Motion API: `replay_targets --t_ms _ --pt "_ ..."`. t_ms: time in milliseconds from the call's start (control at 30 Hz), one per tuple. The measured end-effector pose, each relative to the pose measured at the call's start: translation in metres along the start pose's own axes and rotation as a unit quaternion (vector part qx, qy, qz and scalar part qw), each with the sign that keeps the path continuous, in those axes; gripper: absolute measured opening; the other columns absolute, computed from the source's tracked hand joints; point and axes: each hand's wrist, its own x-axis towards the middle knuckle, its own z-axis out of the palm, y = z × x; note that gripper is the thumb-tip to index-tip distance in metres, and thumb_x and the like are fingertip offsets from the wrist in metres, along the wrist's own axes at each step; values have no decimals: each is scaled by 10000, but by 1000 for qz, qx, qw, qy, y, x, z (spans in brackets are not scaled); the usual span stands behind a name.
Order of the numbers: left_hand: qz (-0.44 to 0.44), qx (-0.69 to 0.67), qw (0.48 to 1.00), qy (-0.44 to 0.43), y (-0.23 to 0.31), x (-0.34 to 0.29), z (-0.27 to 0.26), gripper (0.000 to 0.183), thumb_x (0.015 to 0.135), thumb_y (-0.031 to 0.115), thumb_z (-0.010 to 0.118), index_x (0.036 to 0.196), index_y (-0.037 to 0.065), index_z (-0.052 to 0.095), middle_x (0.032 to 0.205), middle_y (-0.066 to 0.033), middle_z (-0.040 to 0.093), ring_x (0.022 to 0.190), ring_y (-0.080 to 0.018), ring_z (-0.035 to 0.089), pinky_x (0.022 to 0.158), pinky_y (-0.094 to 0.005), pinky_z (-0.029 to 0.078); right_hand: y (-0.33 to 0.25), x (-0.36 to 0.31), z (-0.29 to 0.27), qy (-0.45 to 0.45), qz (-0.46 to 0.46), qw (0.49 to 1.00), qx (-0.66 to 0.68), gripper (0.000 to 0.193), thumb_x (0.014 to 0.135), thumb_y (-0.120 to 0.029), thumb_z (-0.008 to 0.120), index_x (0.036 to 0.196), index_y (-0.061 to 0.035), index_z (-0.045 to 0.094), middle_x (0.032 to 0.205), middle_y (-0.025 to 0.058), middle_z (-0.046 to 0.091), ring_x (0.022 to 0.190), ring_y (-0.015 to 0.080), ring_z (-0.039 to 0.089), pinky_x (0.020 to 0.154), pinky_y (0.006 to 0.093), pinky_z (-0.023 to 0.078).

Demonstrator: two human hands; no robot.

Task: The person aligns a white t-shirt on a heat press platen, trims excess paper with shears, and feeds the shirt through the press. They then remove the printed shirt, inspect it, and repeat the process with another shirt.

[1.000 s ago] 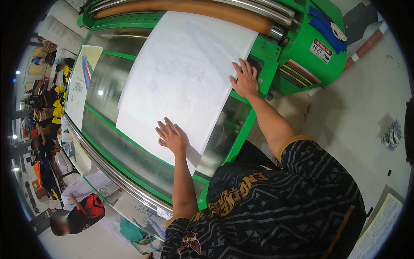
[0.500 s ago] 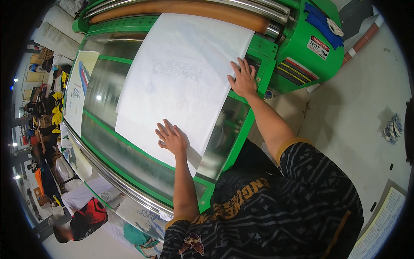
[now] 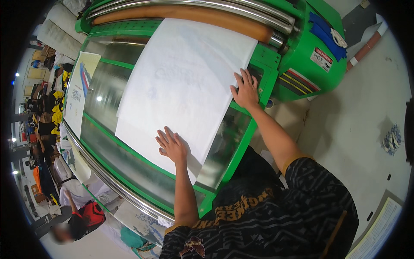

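Observation:
A large white sheet (image 3: 172, 99) lies across the bed of a green roller heat press (image 3: 241, 151), faint printing showing through it. Its far edge meets the brown roller (image 3: 185, 14). On the sheet's lower part rests my left hand (image 3: 172, 146), flat with fingers spread. My right hand (image 3: 246, 90) lies at the sheet's right edge, fingers stretched out, beside the green frame. Neither hand grips anything. Whether the sheet is paper or cloth, or layers of both, I cannot tell.
Polished metal bars (image 3: 207, 9) run above the brown roller. A printed sheet (image 3: 79, 95) hangs over the press's left part. Blue cloth (image 3: 323, 32) sits on the green side housing, which bears a hot-surface warning label (image 3: 321, 59). Another person (image 3: 82, 220) is at the lower left.
The view has shifted slightly, so the press and sheet sit a little lower. Both hands stay spread on the sheet in nearly the same places. The other person's arm is now raised.

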Motion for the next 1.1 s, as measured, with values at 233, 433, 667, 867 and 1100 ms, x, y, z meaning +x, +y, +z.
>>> replay_targets --t_ms 233,433,667,867,1100 --pt "12 -3 1000 12 18 28 -5 621 1223 506 412 1809 302 379 1927 -75 209 1776 -350 141 1322 -707 160 -13 14 -14 54 -10 998 41 586 1081 -340 712 1608 -110 598 1724 171 486 1654 359 401 1341 591 232" --pt "122 -53 991 14 112 158 -9 617 1215 500 446 1785 261 436 1917 -89 239 1774 -349 160 1343 -679 158 -57 108 3 -36 -10 998 59 685 1097 -368 688 1691 -88 498 1782 186 411 1682 400 346 1355 619 253" --pt "238 -74 968 43 273 347 32 703 1177 609 471 1778 245 446 1907 -100 271 1767 -352 193 1364 -631 196 -77 235 84 -44 16 998 48 704 1114 -404 657 1727 -110 477 1848 198 334 1735 403 248 1393 602 199" --pt "242 -37 966 84 315 461 60 741 1159 709 408 1788 317 425 1919 -77 240 1777 -350 159 1386 -666 132 -92 279 111 -35 19 999 8 700 1125 -450 626 1758 -198 465 1872 188 300 1745 409 224 1400 618 166" --pt "198 3 979 40 289 471 49 768 1126 774 416 1800 410 368 1928 -18 217 1781 -326 142 1402 -685 79 -98 267 110 -46 10 999 1 706 1118 -481 629 1758 -226 475 1874 193 298 1735 456 223 1382 661 178"
